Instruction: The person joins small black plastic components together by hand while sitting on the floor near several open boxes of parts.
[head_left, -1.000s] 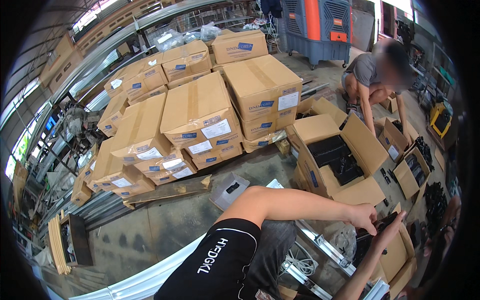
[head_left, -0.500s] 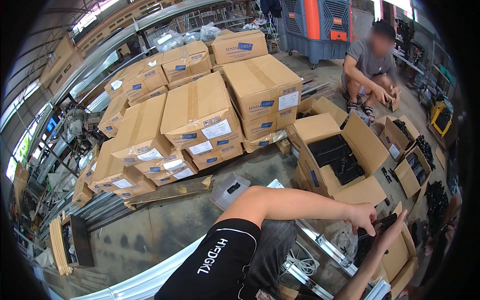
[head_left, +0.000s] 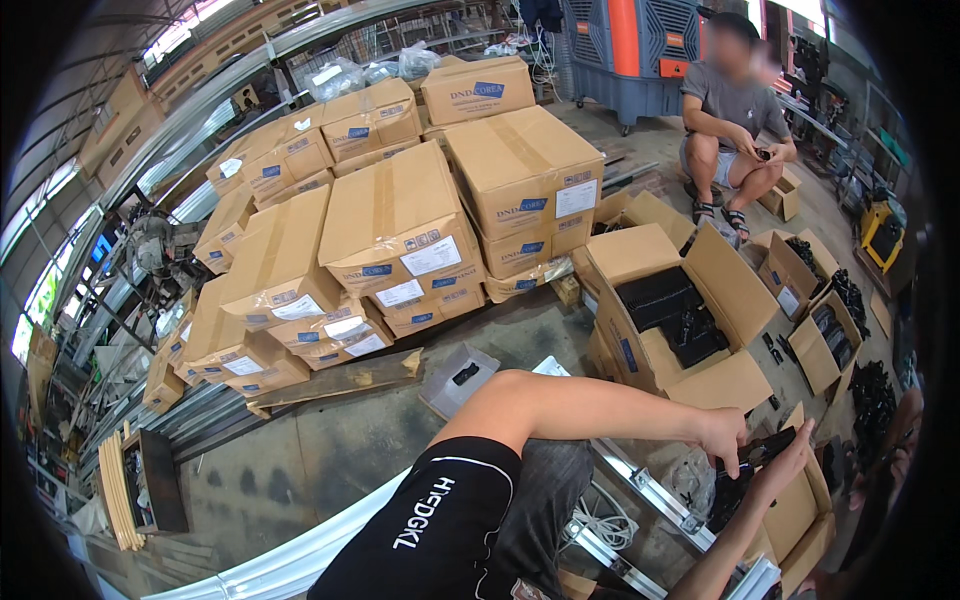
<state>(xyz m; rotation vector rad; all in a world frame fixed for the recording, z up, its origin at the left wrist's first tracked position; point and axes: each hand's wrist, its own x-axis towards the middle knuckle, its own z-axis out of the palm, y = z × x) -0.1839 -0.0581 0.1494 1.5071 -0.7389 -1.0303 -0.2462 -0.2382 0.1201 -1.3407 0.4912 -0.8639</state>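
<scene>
At the lower right, my left hand (head_left: 722, 437) reaches across with its fingers closed on one end of a dark, narrow part (head_left: 768, 446); its exact kind I cannot make out. The other end of that part rests in my right hand (head_left: 786, 468), whose fingers curl around it. Both hands hang above an open small cardboard box (head_left: 806, 515) and a heap of black pieces. A crumpled clear plastic bag (head_left: 690, 480) lies beside them.
A large open carton (head_left: 655, 370) of black parts stands ahead. Taped cartons (head_left: 400, 220) are stacked on a wooden pallet (head_left: 340, 385) to the left. Metal rails (head_left: 655, 495) lie near my knee. Another person (head_left: 735, 120) crouches at the far right, holding a small dark piece.
My left hand has shifted slightly on the dark part, and more of the part shows between my hands. The other person has straightened up and lifted their hands from a small box.
</scene>
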